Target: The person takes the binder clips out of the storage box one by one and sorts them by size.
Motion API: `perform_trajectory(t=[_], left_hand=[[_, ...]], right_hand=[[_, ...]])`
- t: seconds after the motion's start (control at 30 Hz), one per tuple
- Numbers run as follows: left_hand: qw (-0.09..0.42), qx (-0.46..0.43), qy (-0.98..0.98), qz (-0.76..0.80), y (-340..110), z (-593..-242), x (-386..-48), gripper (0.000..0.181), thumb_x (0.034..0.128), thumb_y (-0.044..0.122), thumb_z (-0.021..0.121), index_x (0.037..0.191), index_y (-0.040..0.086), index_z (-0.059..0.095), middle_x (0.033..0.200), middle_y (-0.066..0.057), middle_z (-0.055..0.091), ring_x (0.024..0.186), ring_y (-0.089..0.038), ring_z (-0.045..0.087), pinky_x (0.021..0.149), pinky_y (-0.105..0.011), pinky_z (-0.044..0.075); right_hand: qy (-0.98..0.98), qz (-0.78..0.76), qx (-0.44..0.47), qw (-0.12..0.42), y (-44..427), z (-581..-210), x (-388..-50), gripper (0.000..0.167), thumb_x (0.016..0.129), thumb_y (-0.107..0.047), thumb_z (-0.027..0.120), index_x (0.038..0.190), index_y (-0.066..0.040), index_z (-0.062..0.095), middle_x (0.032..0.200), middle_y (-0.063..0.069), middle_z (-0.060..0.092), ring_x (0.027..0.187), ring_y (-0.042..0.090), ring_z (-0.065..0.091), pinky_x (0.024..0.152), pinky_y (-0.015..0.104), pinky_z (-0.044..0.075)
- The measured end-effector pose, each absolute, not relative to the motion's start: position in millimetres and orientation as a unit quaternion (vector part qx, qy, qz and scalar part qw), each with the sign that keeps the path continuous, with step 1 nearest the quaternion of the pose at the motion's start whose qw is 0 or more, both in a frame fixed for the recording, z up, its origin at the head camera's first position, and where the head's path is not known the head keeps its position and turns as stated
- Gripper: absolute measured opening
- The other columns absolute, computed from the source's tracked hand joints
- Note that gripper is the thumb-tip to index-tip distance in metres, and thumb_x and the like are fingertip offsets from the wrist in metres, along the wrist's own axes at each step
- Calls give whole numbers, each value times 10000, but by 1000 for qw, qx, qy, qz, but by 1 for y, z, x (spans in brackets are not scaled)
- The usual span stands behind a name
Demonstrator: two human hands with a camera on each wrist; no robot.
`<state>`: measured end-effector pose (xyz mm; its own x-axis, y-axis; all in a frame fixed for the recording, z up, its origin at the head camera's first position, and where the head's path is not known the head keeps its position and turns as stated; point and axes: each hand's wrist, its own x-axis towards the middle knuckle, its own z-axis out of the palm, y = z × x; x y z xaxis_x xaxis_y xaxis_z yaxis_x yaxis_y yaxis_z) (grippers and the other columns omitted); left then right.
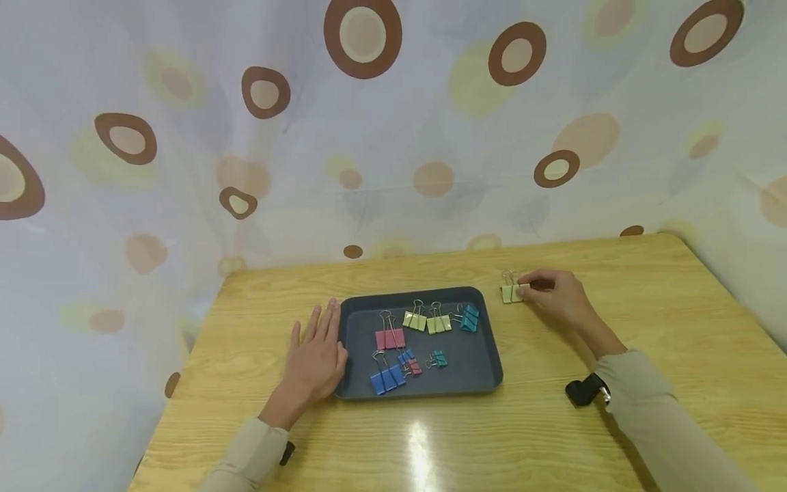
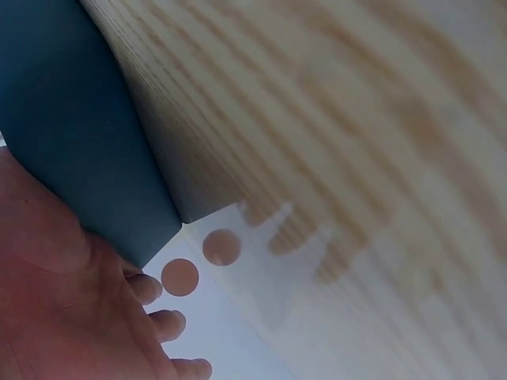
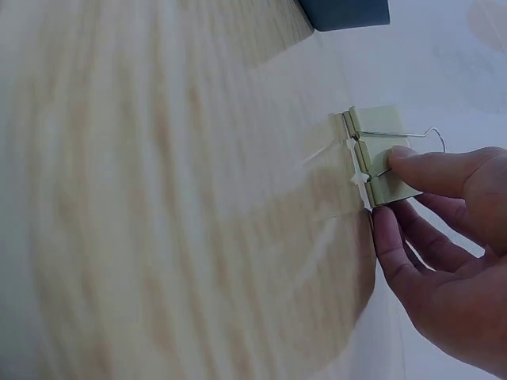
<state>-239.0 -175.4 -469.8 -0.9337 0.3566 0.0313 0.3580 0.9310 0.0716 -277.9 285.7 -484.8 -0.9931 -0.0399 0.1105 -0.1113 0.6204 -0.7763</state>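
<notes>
My right hand (image 1: 558, 297) pinches a pale yellow binder clip (image 1: 510, 294) between thumb and fingers, right of the tray. In the right wrist view this clip (image 3: 388, 186) stands with its edge at the table and its wire handles pointing away. My left hand (image 1: 315, 362) lies with straight fingers along the left wall of the dark grey tray (image 1: 455, 379). Inside the tray are a large pink binder clip (image 1: 390, 339), a large blue one (image 1: 388, 380), two yellow clips (image 1: 439, 324), a teal clip (image 1: 470, 318) and small clips in teal (image 1: 439, 359), blue and pink.
The wooden table (image 1: 541, 437) reaches back to a pale curtain (image 1: 399, 137) patterned with brown and yellow spots. In the left wrist view the tray wall (image 2: 87, 119) rises close beside the left palm. A black strap piece (image 1: 581, 391) hangs at the right wrist.
</notes>
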Motion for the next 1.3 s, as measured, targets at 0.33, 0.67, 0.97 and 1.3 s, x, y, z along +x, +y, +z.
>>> perform_trajectory(t=[0.33,0.67,0.97,1.3], left_hand=[[36,-178,-982,-52,-173,-473,-238,671,1053,220,445,1639,21,186,1697,-104,210,1549,-358,198,1181,-667,182],[29,-180,-981,-61,-170,-467,-241,676,1049,214,447,1642,29,179,1702,-98,194,1547,-372,197,1182,-676,165],[27,-176,-982,-62,-173,-468,-240,669,1054,217,443,1644,40,183,1702,-89,197,1549,-367,194,1183,-677,160],[7,-166,-984,-70,-176,-470,-237,679,1059,221,421,1651,48,136,1709,-86,166,1557,-362,162,1189,-670,147]], right_hand=[[-905,421,56,36,286,-481,-280,249,963,-130,732,1157,25,732,1143,232,706,1045,385,680,867,444,557],[-875,483,17,41,299,-473,-269,502,1027,-270,652,1414,35,554,1273,253,630,1050,162,638,860,237,533],[-856,514,23,57,299,-467,-251,516,1028,-307,645,1415,22,553,1293,207,622,1052,-8,583,837,95,457],[-851,519,46,60,281,-453,-241,444,1025,-309,652,1357,-18,611,1317,197,615,1106,1,594,852,115,473]])
